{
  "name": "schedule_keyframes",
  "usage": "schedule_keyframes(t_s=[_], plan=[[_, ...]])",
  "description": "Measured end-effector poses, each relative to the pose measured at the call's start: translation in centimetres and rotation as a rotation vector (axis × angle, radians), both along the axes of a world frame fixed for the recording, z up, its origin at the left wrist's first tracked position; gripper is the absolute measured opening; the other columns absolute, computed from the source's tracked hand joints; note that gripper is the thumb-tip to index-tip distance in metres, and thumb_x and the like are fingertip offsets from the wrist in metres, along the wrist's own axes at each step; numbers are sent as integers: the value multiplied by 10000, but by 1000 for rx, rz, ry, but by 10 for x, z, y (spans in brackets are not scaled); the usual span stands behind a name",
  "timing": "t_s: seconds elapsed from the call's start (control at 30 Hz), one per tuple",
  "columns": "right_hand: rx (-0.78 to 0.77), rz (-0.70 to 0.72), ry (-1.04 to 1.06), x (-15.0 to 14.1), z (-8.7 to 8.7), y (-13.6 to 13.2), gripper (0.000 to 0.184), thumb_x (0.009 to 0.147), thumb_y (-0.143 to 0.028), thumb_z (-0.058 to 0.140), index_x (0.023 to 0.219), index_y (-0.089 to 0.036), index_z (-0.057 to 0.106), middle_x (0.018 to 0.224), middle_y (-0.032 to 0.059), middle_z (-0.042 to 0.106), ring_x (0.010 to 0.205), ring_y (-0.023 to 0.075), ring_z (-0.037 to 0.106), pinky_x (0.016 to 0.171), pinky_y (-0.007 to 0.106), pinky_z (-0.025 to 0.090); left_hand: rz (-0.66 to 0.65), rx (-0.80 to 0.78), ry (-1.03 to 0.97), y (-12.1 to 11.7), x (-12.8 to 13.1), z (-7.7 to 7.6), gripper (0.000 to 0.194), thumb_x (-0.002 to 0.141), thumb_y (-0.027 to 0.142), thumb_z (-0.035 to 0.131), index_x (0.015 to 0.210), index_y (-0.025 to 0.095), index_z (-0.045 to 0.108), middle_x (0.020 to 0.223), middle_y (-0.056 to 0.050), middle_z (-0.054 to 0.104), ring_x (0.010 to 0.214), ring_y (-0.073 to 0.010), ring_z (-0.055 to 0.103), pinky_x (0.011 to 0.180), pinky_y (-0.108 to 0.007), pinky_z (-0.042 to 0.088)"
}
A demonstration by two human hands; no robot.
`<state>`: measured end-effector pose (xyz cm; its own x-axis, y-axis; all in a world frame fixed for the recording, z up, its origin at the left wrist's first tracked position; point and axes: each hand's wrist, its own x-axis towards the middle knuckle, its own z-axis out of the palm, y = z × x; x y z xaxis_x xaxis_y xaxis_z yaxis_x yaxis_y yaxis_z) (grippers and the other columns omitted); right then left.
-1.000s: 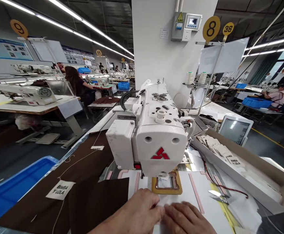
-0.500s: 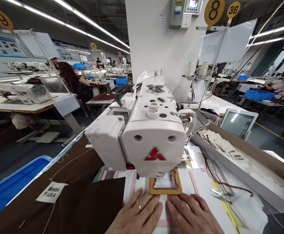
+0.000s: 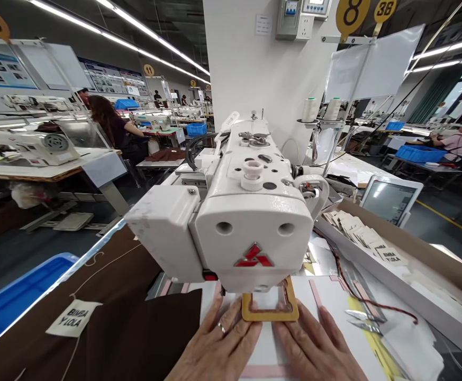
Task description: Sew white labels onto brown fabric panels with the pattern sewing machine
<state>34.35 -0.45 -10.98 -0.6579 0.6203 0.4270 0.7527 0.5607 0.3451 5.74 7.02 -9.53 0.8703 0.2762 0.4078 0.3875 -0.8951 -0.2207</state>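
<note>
My left hand (image 3: 218, 349) lies flat with fingers stretched out on the white work surface (image 3: 326, 312), a ring on one finger, its fingertips touching the left lower corner of a yellow rectangular frame clamp (image 3: 270, 313). My right hand (image 3: 314, 349) rests flat beside it, fingertips at the frame's right lower corner. The frame sits under the head of a white sewing machine (image 3: 250, 222) with a red three-diamond logo. Neither hand holds anything.
Brown fabric (image 3: 127, 328) with a "BIMBA Y LOLA" label (image 3: 73, 318) lies at the left, beside a blue bin (image 3: 20, 296). A cardboard tray of labels (image 3: 373, 246), scissors (image 3: 363, 317) and a tablet screen (image 3: 389, 200) are at the right. Other people sit at distant machines.
Both hands slid forward from pinched together near the bottom edge to lying flat against the yellow frame. The view moved closer to the machine head.
</note>
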Motion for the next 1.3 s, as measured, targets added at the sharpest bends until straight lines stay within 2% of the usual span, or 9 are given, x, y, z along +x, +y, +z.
schedule_keyframes(t_s=[0.2, 0.3, 0.43, 0.57, 0.73, 0.83, 0.9, 1.2, 1.3], plan=[[33, 3, -138, 2, 1, 0, 632, 1027, -629, 466, 1411, -157, 638, 1496, 102, 562, 1174, 388, 696, 768, 509, 671, 42, -84, 98, -4, -4, 15, 850, 996, 745, 454, 1558, 108, 448, 1632, -136, 398, 1500, -324, 405, 1303, -460, 148], [26, 28, -147, 3, 9, -5, 504, 1043, -515, 518, 1366, -158, 666, 1397, 79, 651, 1092, 325, 745, 722, 438, 684, 73, -136, 114, -6, -5, 18, 705, 1061, 565, 496, 1618, 157, 352, 1634, -110, 391, 1483, -307, 439, 1276, -445, 244], [-52, 47, -33, 1, 32, -6, 365, 1047, -409, 584, 1322, -196, 692, 1349, 50, 692, 1058, 249, 757, 812, 383, 668, 64, -138, 62, -5, -3, 10, 671, 1084, 423, 495, 1655, 169, 250, 1609, -98, 426, 1473, -293, 455, 1263, -438, 279], [-77, 105, 71, -10, 49, 17, 628, 1030, -658, 508, 1388, -160, 646, 1411, 96, 656, 1259, 333, 648, 985, 494, 590, 77, -69, 32, -3, -4, -8, 697, 1064, 440, 503, 1647, 138, 266, 1652, -108, 358, 1525, -301, 364, 1284, -474, 201], [-103, 82, 204, -20, 40, 40, 822, 1004, -803, 299, 1368, -156, 653, 1312, 62, 727, 1314, 338, 588, 1274, 548, 195, 85, -62, 33, -4, -5, -16, 674, 1043, 462, 497, 1614, 134, 355, 1638, -106, 408, 1543, -305, 321, 1302, -489, 145], [-140, 63, 263, -22, 42, 42, 834, 991, -826, 285, 1333, -170, 670, 1258, 31, 754, 1288, 322, 599, 1285, 489, -95, 81, -20, -6, -5, -4, -13, 572, 1049, 414, 496, 1547, 135, 459, 1612, -95, 460, 1560, -301, 275, 1309, -498, 65], [-189, 83, 241, -22, 47, 42, 833, 951, -854, 385, 1343, -173, 662, 1250, 20, 757, 1256, 310, 620, 1267, 443, -161, 75, 21, -12, -5, -3, -11, 538, 1047, 393, 503, 1514, 125, 500, 1612, -96, 461, 1569, -306, 243, 1307, -502, 8], [-330, 68, 364, -16, 17, 42, 759, 973, -780, 482, 1501, -236, 522, 1319, 36, 725, 1417, 305, 493, 1264, 501, -154, 80, -17, 6, -4, -2, -9, 644, 1049, 440, 519, 1590, 113, 395, 1616, -111, 447, 1506, -306, 378, 1302, -490, -2], [-511, 41, 376, -14, 30, 44, 705, 968, -703, 574, 1491, -231, 531, 1248, 62, 754, 1405, 345, 508, 1259, 618, -88, 85, -138, 42, -7, -3, 0, 762, 1053, 503, 518, 1652, 119, 242, 1599, -113, 469, 1472, -307, 441, 1294, -469, 154]])
